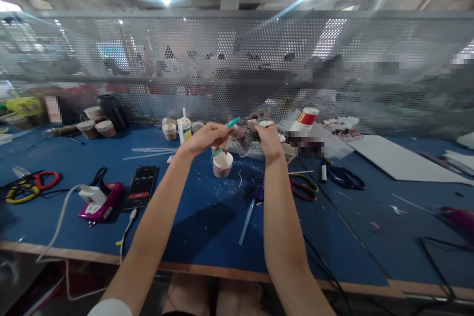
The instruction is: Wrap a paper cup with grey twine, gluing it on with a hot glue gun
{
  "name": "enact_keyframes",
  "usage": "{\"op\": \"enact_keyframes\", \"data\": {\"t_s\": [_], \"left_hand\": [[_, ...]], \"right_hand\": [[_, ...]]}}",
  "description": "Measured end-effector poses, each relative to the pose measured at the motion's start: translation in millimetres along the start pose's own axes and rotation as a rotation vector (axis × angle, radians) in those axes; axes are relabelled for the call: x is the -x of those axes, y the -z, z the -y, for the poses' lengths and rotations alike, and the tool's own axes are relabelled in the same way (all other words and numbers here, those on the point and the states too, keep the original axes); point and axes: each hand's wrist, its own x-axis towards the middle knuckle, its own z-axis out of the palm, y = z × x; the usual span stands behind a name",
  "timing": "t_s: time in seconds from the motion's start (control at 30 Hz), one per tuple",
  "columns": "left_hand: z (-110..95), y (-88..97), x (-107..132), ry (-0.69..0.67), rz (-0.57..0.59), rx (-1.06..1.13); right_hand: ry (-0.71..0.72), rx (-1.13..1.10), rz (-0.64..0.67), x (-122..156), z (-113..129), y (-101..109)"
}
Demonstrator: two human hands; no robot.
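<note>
Both my arms reach forward over the blue table (207,217). My left hand (207,137) is closed around a teal-handled tool (232,122) that slants down toward a small white paper cup (222,164). My right hand (269,139) pinches a tangled grey bundle of thin wire or thread (250,133) held between the two hands, just above the cup. The tool's tip is hidden behind the bundle and fingers.
A phone (140,186) showing a timer lies left, beside a pink device (99,201) with a white charger. Red and yellow scissors (31,183) lie far left; dark scissors (344,177) and a white sheet (400,160) right. More cups (97,127), a red-white cup (305,118); perforated metal screen (237,64) behind.
</note>
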Motion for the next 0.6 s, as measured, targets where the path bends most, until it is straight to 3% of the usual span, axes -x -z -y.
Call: {"op": "enact_keyframes", "data": {"t_s": [0.07, 0.17, 0.2, 0.27, 0.33, 0.4, 0.47, 0.6], "left_hand": [[-3, -3.4, -1, 0.021, -0.157, -0.122], [-1, -2.3, -2, 0.208, -0.379, -0.522], [0, -0.1, -1, 0.258, -0.371, -0.587], [1, 5.0, 2, 0.265, -0.189, -0.5], [0, 8.0, 5, 0.13, 0.051, -0.228], [-3, 6.5, 7, -0.026, 0.138, -0.025], [-5, 1.2, 6, -0.065, 0.066, -0.074], [3, -6.7, -1, 0.178, -0.247, -0.656]], "right_hand": [[-0.048, -0.018, 0.017, 3, 3, 0], [-0.096, -0.037, 0.05, 8, 10, 0], [-0.104, -0.044, 0.055, 9, 13, 0], [-0.112, -0.058, 0.059, 11, 17, 1], [-0.113, -0.069, 0.072, 14, 21, 1], [-0.114, -0.074, 0.101, 17, 23, 0], [-0.114, -0.066, 0.128, 19, 25, -2], [-0.078, -0.001, 0.131, 17, 23, -4]]}}
